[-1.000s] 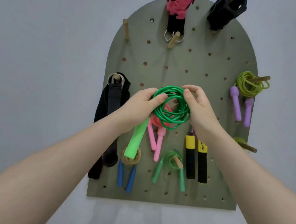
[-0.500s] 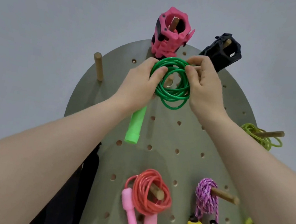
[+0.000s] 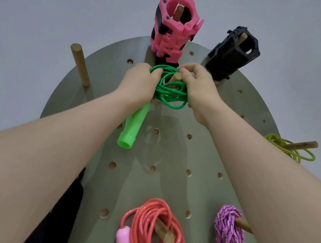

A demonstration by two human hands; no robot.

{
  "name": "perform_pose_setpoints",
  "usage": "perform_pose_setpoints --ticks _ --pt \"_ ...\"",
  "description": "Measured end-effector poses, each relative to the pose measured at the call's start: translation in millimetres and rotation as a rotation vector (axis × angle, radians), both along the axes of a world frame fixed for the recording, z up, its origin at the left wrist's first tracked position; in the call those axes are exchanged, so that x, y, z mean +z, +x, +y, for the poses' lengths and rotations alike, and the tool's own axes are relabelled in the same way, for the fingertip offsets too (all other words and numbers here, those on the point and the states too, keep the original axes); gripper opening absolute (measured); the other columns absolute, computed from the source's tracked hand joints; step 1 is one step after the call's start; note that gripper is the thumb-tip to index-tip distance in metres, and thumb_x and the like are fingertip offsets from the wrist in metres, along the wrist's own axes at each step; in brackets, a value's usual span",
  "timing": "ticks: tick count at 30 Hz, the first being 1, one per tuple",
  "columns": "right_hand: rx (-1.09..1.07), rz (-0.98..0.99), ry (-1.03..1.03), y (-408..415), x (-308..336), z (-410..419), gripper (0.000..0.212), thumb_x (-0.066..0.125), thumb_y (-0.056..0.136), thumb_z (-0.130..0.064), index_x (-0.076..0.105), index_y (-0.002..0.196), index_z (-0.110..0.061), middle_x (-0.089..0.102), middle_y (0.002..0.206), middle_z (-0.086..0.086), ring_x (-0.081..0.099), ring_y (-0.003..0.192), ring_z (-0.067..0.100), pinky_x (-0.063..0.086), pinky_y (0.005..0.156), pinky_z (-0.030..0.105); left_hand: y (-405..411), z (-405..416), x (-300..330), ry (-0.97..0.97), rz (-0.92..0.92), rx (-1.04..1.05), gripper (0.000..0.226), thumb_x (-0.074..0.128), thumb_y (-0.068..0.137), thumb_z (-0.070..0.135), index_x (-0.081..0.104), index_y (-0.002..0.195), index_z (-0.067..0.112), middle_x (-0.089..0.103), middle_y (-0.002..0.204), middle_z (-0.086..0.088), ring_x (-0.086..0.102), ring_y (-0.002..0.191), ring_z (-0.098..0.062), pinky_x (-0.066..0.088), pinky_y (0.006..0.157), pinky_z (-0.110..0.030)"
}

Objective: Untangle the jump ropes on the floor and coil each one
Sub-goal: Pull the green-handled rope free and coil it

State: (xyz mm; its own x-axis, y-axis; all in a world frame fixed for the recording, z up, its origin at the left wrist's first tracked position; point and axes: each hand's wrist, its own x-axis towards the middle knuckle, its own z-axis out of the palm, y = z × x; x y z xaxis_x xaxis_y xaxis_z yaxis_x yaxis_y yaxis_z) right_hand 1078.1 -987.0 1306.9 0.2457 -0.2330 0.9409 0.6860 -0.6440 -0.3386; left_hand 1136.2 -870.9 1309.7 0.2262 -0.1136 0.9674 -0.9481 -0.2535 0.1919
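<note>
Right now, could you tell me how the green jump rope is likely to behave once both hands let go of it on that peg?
The green jump rope looks thin and springy, so its loops may loosen once the left hand and right hand release. Its green handle hangs below, so its weight will probably pull the coil downward. The glossy cord could slide along the wooden peg.
</note>
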Motion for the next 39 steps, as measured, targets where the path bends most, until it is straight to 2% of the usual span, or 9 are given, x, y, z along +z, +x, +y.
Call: perform_pose_setpoints --ticks 2,4,10,14,19,24,27,32,39 --pt "0.148 0.055 0.013 6 -9 -5 0.008 0.046 0.097 -0.021 0.053 0.094 -0.020 0.065 0.095 0.007 0.062 0.077 0.017 0.057 0.072 0.030 5 2 -8 0.020 -0.033 0.017 0.035 0.041 0.097 0.033 0.056 0.088 0.003 0.058 0.073 -0.011 0.063 0.075 -0.032 0.043 0.063 -0.032" --pt "0.181 0.081 -0.010 9 -17 -10 0.007 0.046 0.097 -0.017 0.053 0.098 -0.019 0.062 0.087 0.005 0.059 0.075 0.016 0.052 0.072 0.030 10 2 -13 0.034 -0.059 0.042 0.031 0.040 0.097 0.035 0.052 0.092 0.008 0.058 0.078 -0.009 0.061 0.083 -0.032 0.036 0.064 -0.031" --pt "-0.982 0.145 -0.289 38 -30 -9 0.035 0.035 0.100 -0.027 0.042 0.130 -0.012 0.041 0.131 0.015 0.045 0.113 0.033 0.036 0.077 0.036 21 -17 -25 0.146 -0.055 0.507 0.046 0.027 0.101 0.030 0.024 0.141 0.008 0.035 0.139 -0.019 0.034 0.126 -0.037 0.030 0.098 -0.046" --pt "-1.193 0.192 -0.450 38 -37 -8 0.055 0.026 0.102 -0.023 0.005 0.147 -0.002 0.021 0.151 0.014 0.028 0.132 0.030 0.033 0.096 0.039 25 -9 -31 0.254 -0.036 0.648 0.065 0.024 0.100 0.039 -0.009 0.148 0.011 0.007 0.156 -0.010 0.013 0.140 -0.032 0.016 0.110 -0.048" --pt "-0.797 0.453 -0.325 10 -73 -7 0.070 0.032 0.099 -0.037 -0.007 0.148 -0.005 -0.005 0.158 0.009 0.015 0.141 0.031 0.026 0.108 0.045 6 2 -65 0.406 0.091 0.624 0.078 0.028 0.096 0.050 -0.017 0.146 0.013 -0.009 0.158 -0.005 0.002 0.145 -0.026 0.008 0.115 -0.047" --pt "-0.578 0.176 -0.339 -32 -150 -1 0.055 0.042 0.095 -0.021 0.023 0.144 -0.006 0.023 0.151 0.009 0.036 0.130 0.030 0.036 0.098 0.038 -46 22 -133 0.330 -0.058 0.546 0.077 0.045 0.092 0.036 0.004 0.148 0.005 0.012 0.156 -0.014 0.017 0.142 -0.028 0.019 0.113 -0.041" --pt "-0.444 0.149 -0.499 -55 -202 4 0.030 0.045 0.089 -0.014 0.051 0.118 -0.010 0.045 0.131 0.005 0.054 0.104 0.030 0.040 0.076 0.034 -77 40 -187 0.370 -0.059 0.561 0.075 0.037 0.082 0.039 0.022 0.145 0.001 0.029 0.150 -0.017 0.031 0.135 -0.032 0.030 0.109 -0.044" --pt "-0.207 0.216 -0.604 -86 -273 35 0.022 0.040 0.082 -0.020 0.060 0.088 -0.012 0.057 0.105 0.001 0.057 0.082 0.025 0.034 0.062 0.025 -127 79 -285 0.410 0.143 0.587 0.074 0.029 0.077 0.044 0.039 0.139 0.004 0.039 0.145 -0.011 0.038 0.132 -0.027 0.027 0.106 -0.034" --pt "0.212 0.488 -0.636 -137 -374 135 0.020 0.043 0.091 -0.013 0.063 0.098 -0.013 0.057 0.108 0.000 0.056 0.093 0.022 0.045 0.074 0.036 -229 174 -419 0.498 0.596 0.758 0.058 0.030 0.081 0.038 0.050 0.128 0.009 0.043 0.139 -0.006 0.042 0.125 -0.027 0.036 0.101 -0.038"
